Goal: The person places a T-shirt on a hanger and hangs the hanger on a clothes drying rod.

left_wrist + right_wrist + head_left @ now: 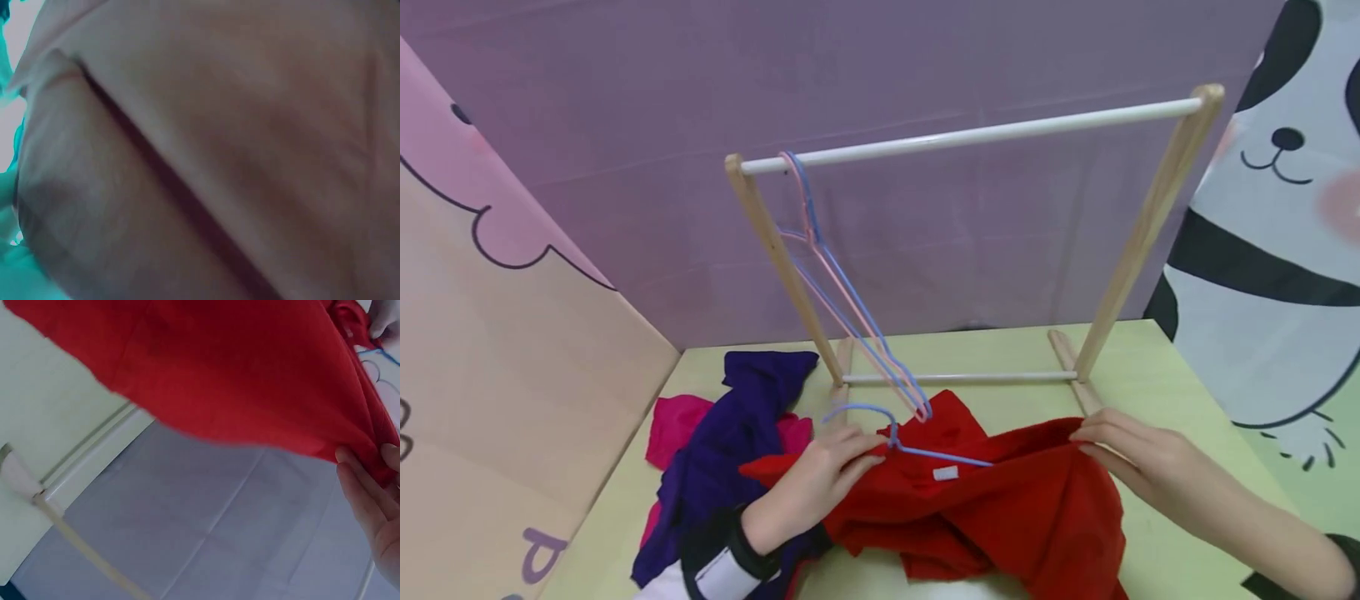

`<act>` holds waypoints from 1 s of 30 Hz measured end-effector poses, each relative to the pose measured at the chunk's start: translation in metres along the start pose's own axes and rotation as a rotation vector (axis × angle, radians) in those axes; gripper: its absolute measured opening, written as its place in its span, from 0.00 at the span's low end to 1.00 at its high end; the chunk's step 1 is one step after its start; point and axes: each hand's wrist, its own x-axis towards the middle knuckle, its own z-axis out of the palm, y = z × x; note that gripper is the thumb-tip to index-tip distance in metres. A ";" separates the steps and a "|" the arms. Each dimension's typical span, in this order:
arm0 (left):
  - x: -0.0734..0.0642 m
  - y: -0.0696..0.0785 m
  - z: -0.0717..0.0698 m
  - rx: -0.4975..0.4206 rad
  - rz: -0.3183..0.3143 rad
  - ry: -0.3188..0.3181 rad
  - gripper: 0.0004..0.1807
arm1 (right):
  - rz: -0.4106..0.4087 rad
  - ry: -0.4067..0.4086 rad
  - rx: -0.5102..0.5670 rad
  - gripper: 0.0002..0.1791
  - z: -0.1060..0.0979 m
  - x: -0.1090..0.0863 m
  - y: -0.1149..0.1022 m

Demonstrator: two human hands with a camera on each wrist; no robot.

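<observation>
"Toward the near side of the table (1150, 375), how does the red garment (1030, 492) lie?"

"Crumpled, roughly midway between the left and right edges, with its upper rim raised between two hands."

"And the left hand (820, 477)?"

"It reaches inward from the near left, back of the hand uppermost, thumb and fingers pinching the neck of a blue hanger (943, 457). One arm of that hanger lies across the garment's opening. Whether cloth is caught in the pinch too, I can't quite tell; the left wrist view is mostly dim, close fabric."

"What about the right hand (1138, 452)?"

"Its forearm slants in from the near right. The fingers lie fairly straight above the thumb, nipping the garment's rim at its right end."

"Anything around them?"

"A purple garment (722, 462) lies over a pink cloth (677, 425) by the left edge. Near the far edge stands a clothes rack (985, 134), with blue and pink hangers (808, 208) at its left end."
</observation>
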 end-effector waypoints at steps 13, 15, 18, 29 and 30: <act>0.018 0.018 0.023 -0.094 0.007 0.009 0.09 | 0.073 -0.015 0.190 0.18 0.038 0.010 -0.024; 0.020 0.020 0.022 -0.098 -0.010 0.023 0.09 | 0.140 -0.026 0.201 0.17 0.042 0.009 -0.024; 0.020 0.021 0.021 -0.107 -0.044 0.043 0.09 | 0.276 -0.044 0.194 0.28 0.044 0.006 -0.025; 0.019 0.019 0.019 -0.191 -0.102 0.028 0.10 | 0.586 -0.135 0.281 0.10 0.037 -0.010 -0.026; 0.019 0.018 0.018 -0.192 -0.105 0.030 0.10 | 0.594 -0.123 0.286 0.11 0.035 -0.012 -0.025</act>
